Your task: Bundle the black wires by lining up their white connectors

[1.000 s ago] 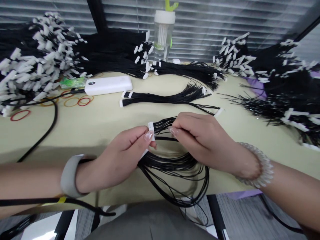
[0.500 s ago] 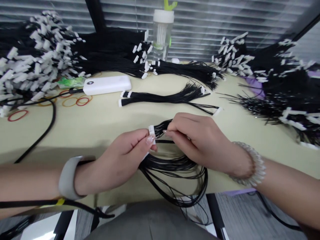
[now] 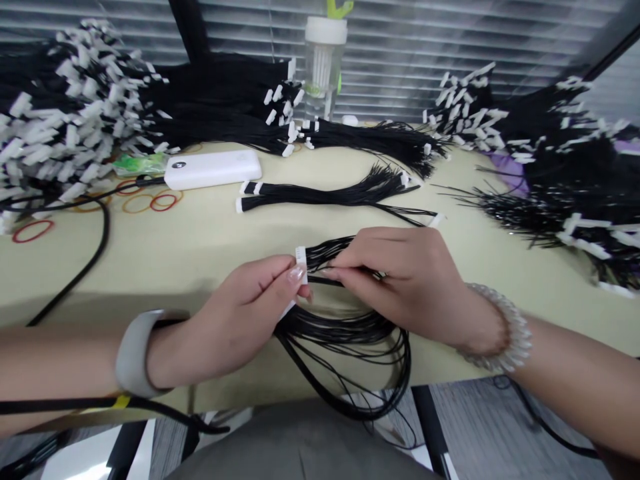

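My left hand (image 3: 260, 303) pinches a white connector housing (image 3: 301, 256) between thumb and fingers, near the middle of the table. Black wires (image 3: 323, 253) run from its right side toward my right hand (image 3: 395, 277). That hand is closed, thumb against fingertips, on some of these wires close to the connector. Its inner fingers are hidden. Below both hands a loop of black wires (image 3: 345, 327) hangs over the table's front edge. The end of a second white connector (image 3: 285, 311) shows just under my left hand.
Two finished-looking wire bundles (image 3: 320, 197) lie beyond my hands. A white power bank (image 3: 213, 169), rubber bands (image 3: 165, 201) and a bottle (image 3: 325, 67) stand or lie behind. Heaps of wires with white connectors fill the left (image 3: 75, 127) and right (image 3: 575, 193). A black cable (image 3: 95, 257) crosses the left side.
My right hand has shifted slightly right along the wires, and more wire length shows between it and the connector. My left hand keeps its pinch on the connector.
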Demonstrator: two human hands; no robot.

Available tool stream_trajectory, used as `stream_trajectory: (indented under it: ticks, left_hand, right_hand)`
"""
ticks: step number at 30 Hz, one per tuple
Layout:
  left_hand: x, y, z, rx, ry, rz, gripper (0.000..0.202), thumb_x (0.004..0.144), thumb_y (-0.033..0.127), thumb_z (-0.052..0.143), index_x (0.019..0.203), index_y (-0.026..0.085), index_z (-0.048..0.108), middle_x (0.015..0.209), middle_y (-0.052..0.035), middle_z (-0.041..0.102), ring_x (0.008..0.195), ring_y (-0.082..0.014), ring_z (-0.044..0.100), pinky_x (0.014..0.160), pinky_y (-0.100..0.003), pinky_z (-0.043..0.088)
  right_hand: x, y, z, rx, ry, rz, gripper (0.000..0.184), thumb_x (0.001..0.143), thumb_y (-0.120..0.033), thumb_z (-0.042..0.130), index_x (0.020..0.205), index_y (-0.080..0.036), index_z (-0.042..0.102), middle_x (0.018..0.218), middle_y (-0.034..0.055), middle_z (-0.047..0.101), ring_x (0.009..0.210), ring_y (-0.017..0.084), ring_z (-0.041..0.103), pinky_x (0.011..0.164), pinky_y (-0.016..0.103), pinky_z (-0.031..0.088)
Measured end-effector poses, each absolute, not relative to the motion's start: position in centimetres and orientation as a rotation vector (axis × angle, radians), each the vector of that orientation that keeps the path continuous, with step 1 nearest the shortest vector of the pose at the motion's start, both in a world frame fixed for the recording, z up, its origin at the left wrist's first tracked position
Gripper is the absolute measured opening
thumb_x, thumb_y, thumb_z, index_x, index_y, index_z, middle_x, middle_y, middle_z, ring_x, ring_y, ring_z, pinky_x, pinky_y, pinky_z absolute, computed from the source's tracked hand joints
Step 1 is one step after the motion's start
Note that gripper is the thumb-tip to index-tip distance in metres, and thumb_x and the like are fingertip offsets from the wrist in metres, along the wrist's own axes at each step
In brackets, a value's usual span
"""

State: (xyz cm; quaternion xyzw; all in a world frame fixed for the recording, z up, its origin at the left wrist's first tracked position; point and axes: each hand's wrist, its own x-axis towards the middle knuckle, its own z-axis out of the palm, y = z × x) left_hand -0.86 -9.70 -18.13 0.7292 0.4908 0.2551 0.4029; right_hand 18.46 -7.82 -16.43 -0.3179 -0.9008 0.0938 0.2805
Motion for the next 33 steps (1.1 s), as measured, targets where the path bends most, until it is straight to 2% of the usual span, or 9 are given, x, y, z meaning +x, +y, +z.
stream_trajectory:
  ticks: [9,17,22,29,33]
  left_hand:
    - [-0.52,-9.74,-17.71,1.848,1.189,0.612,0.028,0.085,0.034,0.034,0.067,0.019,0.05,0.059,0.0034,0.047,0.055,-0.0105,0.042,0.052,-0.021,0.036]
    - [-0.58,-9.83,-17.7,1.85,1.186,0.601,0.028,0.085,0.034,0.033,0.067,0.018,0.049,0.061,0.0025,0.049,0.053,-0.0106,0.039,0.048,-0.02,0.033]
    - [-0.65,-9.86,-17.82,1.867,1.181,0.577,0.028,0.085,0.035,0.032,0.068,0.019,0.048,0.059,0.0022,0.047,0.054,-0.0116,0.04,0.05,-0.022,0.035]
    - [-0.63,-9.85,-17.78,1.871,1.142,0.587,0.026,0.085,0.031,0.034,0.067,0.019,0.048,0.059,0.003,0.046,0.055,-0.0108,0.04,0.051,-0.021,0.035]
    - [-0.73,-9.81,-17.64,1.846,1.155,0.604,0.027,0.085,0.032,0.034,0.067,0.018,0.048,0.06,0.0032,0.046,0.055,-0.0104,0.04,0.051,-0.021,0.034]
  right_hand:
    - [18.4,-7.77,-16.45,-0.909,-2.532,0.205,0.022,0.083,-0.024,0.041,0.07,-0.012,0.055,0.061,-0.0004,0.048,0.056,0.006,0.039,0.053,0.021,0.028]
    - [18.35,-7.89,-16.19,-0.889,-2.692,0.174,0.025,0.084,-0.021,0.034,0.065,-0.012,0.047,0.061,0.0004,0.045,0.055,0.006,0.034,0.054,0.021,0.027]
    - [18.38,-7.95,-16.59,-0.85,-2.643,0.176,0.023,0.085,-0.022,0.034,0.071,-0.012,0.05,0.066,0.0012,0.048,0.06,0.007,0.038,0.056,0.021,0.028]
    - [17.98,-7.94,-16.64,-0.771,-2.58,0.171,0.025,0.086,-0.023,0.035,0.071,-0.011,0.052,0.062,0.0002,0.045,0.058,0.006,0.035,0.054,0.021,0.027]
    - [18.39,-7.63,-15.97,-0.81,-2.617,0.224,0.024,0.085,-0.021,0.037,0.071,-0.012,0.054,0.065,0.0006,0.05,0.06,0.006,0.04,0.056,0.02,0.03]
